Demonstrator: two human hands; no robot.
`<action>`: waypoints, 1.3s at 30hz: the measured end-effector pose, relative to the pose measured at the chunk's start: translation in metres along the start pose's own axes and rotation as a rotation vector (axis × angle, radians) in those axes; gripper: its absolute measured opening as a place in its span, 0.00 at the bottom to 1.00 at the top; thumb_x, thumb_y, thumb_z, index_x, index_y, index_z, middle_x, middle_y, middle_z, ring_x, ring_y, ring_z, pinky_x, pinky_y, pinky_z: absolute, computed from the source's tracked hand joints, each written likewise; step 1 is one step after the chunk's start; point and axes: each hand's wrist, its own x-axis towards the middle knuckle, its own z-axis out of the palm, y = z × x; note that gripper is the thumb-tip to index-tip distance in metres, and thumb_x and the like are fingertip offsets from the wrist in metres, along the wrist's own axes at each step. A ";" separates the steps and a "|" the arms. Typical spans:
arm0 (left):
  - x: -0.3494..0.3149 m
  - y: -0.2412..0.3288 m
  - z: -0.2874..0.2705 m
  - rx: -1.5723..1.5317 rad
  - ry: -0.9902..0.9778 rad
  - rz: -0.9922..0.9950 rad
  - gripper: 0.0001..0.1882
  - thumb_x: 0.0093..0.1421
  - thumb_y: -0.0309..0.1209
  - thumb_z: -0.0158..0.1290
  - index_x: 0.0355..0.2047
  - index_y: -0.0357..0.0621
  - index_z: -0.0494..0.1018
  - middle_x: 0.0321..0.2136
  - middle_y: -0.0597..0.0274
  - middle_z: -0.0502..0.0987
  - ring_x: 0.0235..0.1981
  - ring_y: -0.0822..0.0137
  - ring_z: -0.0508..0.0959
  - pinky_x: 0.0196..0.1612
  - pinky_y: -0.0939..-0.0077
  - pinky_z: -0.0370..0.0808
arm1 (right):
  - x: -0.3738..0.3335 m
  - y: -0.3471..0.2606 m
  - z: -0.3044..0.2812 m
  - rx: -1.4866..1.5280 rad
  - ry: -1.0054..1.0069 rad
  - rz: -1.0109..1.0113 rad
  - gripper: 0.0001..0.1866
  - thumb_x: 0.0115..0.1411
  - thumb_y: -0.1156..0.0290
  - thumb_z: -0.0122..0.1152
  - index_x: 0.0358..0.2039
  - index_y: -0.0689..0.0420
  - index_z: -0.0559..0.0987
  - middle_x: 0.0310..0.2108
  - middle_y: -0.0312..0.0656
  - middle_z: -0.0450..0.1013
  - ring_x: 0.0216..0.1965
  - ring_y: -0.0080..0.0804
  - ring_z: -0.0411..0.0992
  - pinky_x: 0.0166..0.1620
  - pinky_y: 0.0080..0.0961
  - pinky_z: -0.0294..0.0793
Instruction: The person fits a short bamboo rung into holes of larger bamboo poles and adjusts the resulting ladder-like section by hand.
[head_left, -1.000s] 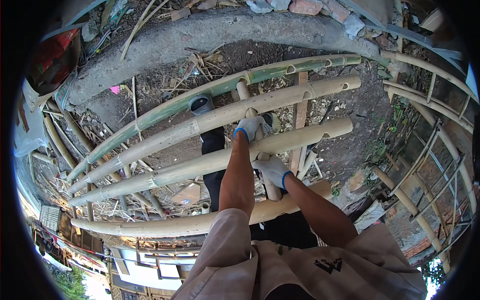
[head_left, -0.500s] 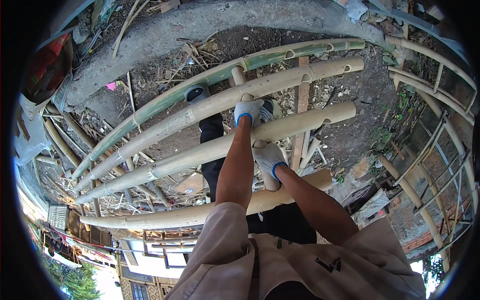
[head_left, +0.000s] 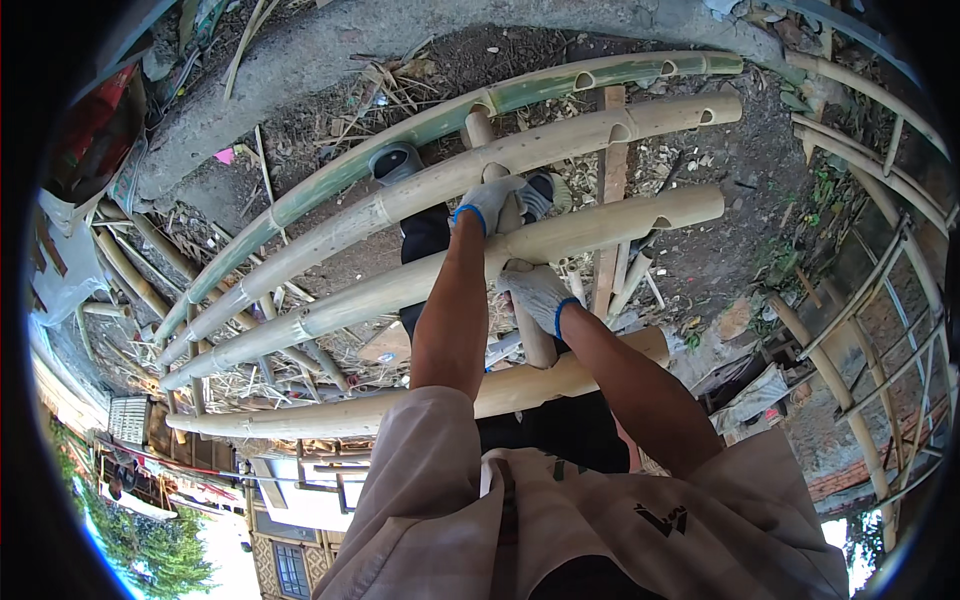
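Observation:
A bamboo frame lies before me, its long poles running left to right and joined by short bamboo crosspieces. My left hand (head_left: 488, 203), in a white glove with a blue cuff, is closed round the crosspiece (head_left: 510, 217) between the second pole (head_left: 560, 142) and the third pole (head_left: 600, 223). On the near side of that third pole, my gloved right hand (head_left: 540, 297) wraps the crosspiece (head_left: 537, 345) leading to the nearest pole (head_left: 570, 378). The palm sides of both hands are hidden. Farthest away is a greenish pole (head_left: 530, 92) with cut holes.
Shoes (head_left: 394, 162) stand between the poles. A wooden plank (head_left: 611, 185) lies under the frame. Wood chips and bamboo scraps litter the soil. A concrete kerb (head_left: 330, 60) runs along the far side. More bamboo frames (head_left: 850, 410) stand at the right.
My left hand has shifted slightly left on its crosspiece, and its wrist has turned. My right hand has moved a little lower along its crosspiece. The frame appears slightly shifted with the view.

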 end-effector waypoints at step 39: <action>-0.009 0.023 0.012 0.376 0.302 0.140 0.17 0.56 0.41 0.63 0.37 0.39 0.78 0.23 0.58 0.78 0.24 0.62 0.80 0.32 0.65 0.79 | 0.010 -0.013 -0.005 0.049 -0.101 0.177 0.09 0.57 0.65 0.68 0.30 0.52 0.76 0.24 0.39 0.73 0.21 0.35 0.73 0.29 0.40 0.77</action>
